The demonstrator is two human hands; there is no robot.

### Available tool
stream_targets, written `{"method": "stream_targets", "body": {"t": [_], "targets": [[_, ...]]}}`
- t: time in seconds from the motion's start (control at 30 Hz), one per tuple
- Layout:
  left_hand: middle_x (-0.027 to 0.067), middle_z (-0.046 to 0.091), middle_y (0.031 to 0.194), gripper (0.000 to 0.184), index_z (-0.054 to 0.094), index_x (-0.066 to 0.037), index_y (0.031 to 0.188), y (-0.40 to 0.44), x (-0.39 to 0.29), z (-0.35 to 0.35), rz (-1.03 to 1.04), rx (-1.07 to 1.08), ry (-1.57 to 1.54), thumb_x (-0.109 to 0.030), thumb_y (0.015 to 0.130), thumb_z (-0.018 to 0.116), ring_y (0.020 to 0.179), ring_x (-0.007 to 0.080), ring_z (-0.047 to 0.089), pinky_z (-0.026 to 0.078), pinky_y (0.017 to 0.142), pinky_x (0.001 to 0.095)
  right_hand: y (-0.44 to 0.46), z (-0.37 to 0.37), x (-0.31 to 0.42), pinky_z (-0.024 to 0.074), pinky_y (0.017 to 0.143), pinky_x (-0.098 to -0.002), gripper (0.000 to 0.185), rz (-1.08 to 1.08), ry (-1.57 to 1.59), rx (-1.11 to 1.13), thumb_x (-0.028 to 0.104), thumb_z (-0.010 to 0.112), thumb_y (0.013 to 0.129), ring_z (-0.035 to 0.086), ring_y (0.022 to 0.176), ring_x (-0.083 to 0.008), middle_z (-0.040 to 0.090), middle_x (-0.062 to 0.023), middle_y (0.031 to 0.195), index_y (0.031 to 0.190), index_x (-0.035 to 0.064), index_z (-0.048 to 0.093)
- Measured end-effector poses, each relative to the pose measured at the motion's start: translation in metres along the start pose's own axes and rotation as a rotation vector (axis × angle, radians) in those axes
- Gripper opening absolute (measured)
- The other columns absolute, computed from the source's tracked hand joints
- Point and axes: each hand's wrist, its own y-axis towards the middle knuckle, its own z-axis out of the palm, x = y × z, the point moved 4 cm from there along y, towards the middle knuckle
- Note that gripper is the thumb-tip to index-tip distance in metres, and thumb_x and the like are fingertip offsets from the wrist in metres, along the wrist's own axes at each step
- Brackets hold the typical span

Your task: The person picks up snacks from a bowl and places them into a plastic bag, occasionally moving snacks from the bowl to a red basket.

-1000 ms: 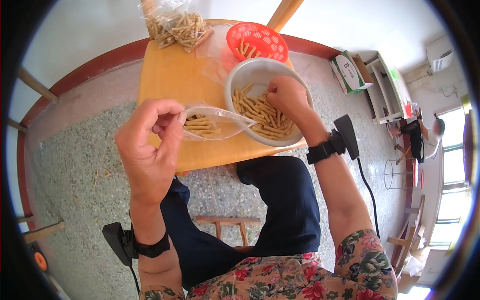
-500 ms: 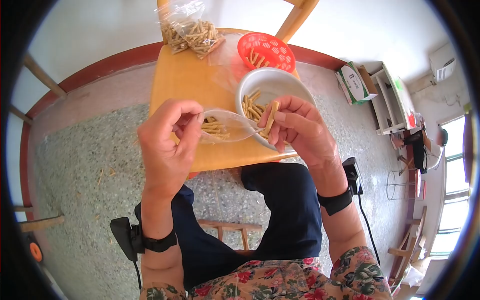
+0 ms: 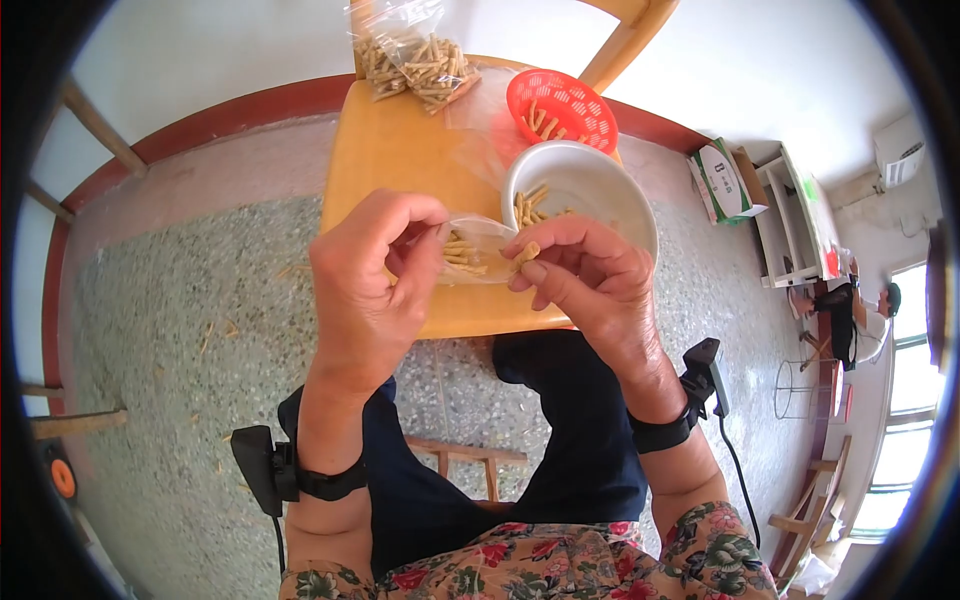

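My left hand point(image 3: 375, 270) is closed in a pinch on one edge of a small clear plastic bag point(image 3: 490, 232). Several short tan sticks point(image 3: 462, 252) show through the film. Between the thumb and fingers of my right hand point(image 3: 595, 275) is one tan stick point(image 3: 525, 256), at the bag's mouth on the right. Whether those fingers also grip the film I cannot tell. Just beyond my right hand, a pale grey bowl point(image 3: 600, 165) holds more sticks point(image 3: 531, 205), partly hidden by the hand.
The wooden chair seat point(image 3: 375, 140) bears the bowl, a red slotted basket point(image 3: 575, 95) with a few sticks, and a full clear bag of sticks point(image 3: 425, 72). Another person point(image 3: 860, 325) sits far right. A green and white box point(image 3: 722, 180) stands near shelves point(image 3: 780, 220).
The stick in my right hand has tipped from upright to lying towards the bag's mouth. My hands have come closer together. The whole view has shifted a little.
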Motion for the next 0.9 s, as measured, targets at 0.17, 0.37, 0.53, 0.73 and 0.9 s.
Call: {"method": "stream_targets", "body": {"t": [0.17, 0.37, 0.53, 0.73, 0.9], "targets": [[0.0050, 0.055, 0.069, 0.013, 0.055, -0.001, 0.080, 0.000, 0.000, 0.001, 0.007, 0.008, 0.010, 0.010, 0.074, 0.058, 0.056, 0.0099, 0.054, 0.041, 0.050, 0.0203, 0.009, 0.007, 0.002, 0.0427, 0.052, -0.0200, 0.012, -0.070, -0.233, -0.059, 0.001, 0.063, 0.075, 0.053, 0.059, -0.0041, 0.061, -0.0019, 0.073, 0.087, 0.0027, 0.062], [0.0046, 0.056, 0.068, 0.012, 0.056, -0.001, 0.080, 0.001, 0.000, -0.001, 0.016, -0.005, 0.035, 0.008, 0.074, 0.059, 0.056, 0.0088, 0.052, 0.041, 0.052, 0.0203, 0.011, -0.006, 0.009, 0.0410, 0.049, -0.0197, 0.011, -0.082, -0.398, -0.117, 0.002, 0.062, 0.077, 0.051, 0.055, -0.0033, 0.059, -0.0021, 0.068, 0.088, 0.0015, 0.063], [0.0022, 0.057, 0.068, 0.009, 0.056, 0.000, 0.079, -0.002, 0.006, -0.006, -0.052, -0.049, -0.017, 0.007, 0.074, 0.060, 0.058, 0.0060, 0.048, 0.040, 0.054, 0.0193, 0.020, -0.075, -0.001, 0.0416, 0.049, -0.0179, 0.011, -0.059, -0.332, -0.343, 0.006, 0.060, 0.080, 0.051, 0.054, -0.0030, 0.059, -0.0030, 0.067, 0.088, -0.0021, 0.062], [0.0024, 0.057, 0.069, 0.010, 0.056, 0.000, 0.081, -0.001, 0.006, -0.006, -0.019, -0.041, 0.001, 0.007, 0.075, 0.059, 0.059, 0.0061, 0.047, 0.040, 0.055, 0.0191, 0.023, -0.123, -0.077, 0.0468, 0.054, -0.0256, 0.017, 0.104, -0.843, -0.150, 0.008, 0.058, 0.077, 0.059, 0.061, -0.0140, 0.063, -0.0087, 0.079, 0.092, 0.0006, 0.062], [0.0026, 0.057, 0.070, 0.010, 0.056, 0.001, 0.081, -0.001, 0.007, -0.003, -0.029, -0.036, 0.000, 0.007, 0.074, 0.060, 0.059, 0.0062, 0.047, 0.040, 0.055, 0.0193, 0.026, -0.104, -0.092, 0.0478, 0.069, -0.0372, 0.020, 0.032, -1.205, -0.080, 0.009, 0.057, 0.071, 0.060, 0.077, -0.0296, 0.062, -0.0140, 0.086, 0.091, 0.0038, 0.062]]}}
